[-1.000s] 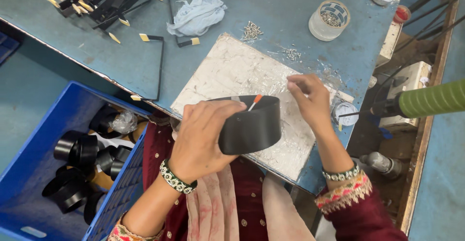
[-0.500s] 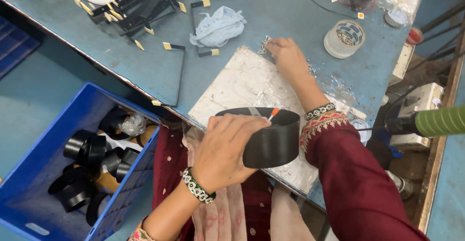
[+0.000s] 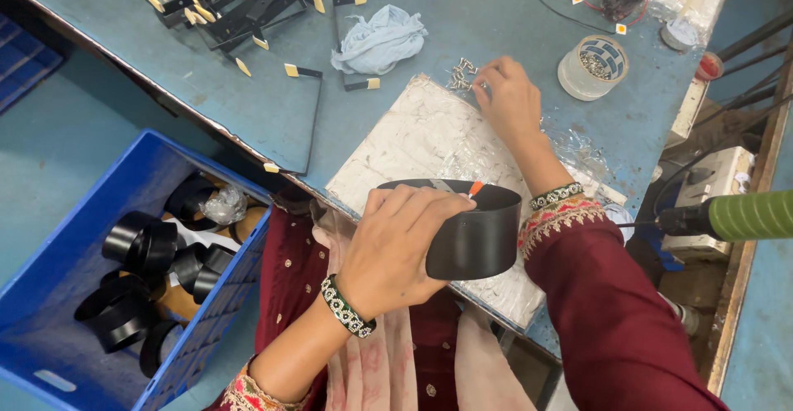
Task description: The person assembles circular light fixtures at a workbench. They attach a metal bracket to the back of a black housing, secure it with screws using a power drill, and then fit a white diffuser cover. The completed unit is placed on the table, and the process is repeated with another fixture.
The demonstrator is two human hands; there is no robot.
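My left hand (image 3: 395, 250) grips a black cylindrical housing (image 3: 475, 233) by its rim, holding it over the near edge of a worn white board (image 3: 413, 134) on the blue table. An orange and white wire end shows inside the housing's rim. My right hand (image 3: 508, 101) reaches to the far edge of the board, its fingertips pinched at a small pile of silver screws (image 3: 461, 72). Whether a screw sits between the fingers is not visible.
A blue crate (image 3: 91, 295) of black ring housings stands at the lower left. Black metal brackets (image 3: 239, 2), a crumpled pale blue cloth (image 3: 380, 39), a clear tub of small parts (image 3: 593, 66) and a green-handled tool (image 3: 743, 217) lie around the board.
My right hand has moved from beside the housing out to the screw pile at the board's far edge. The left hand keeps its hold on the housing.
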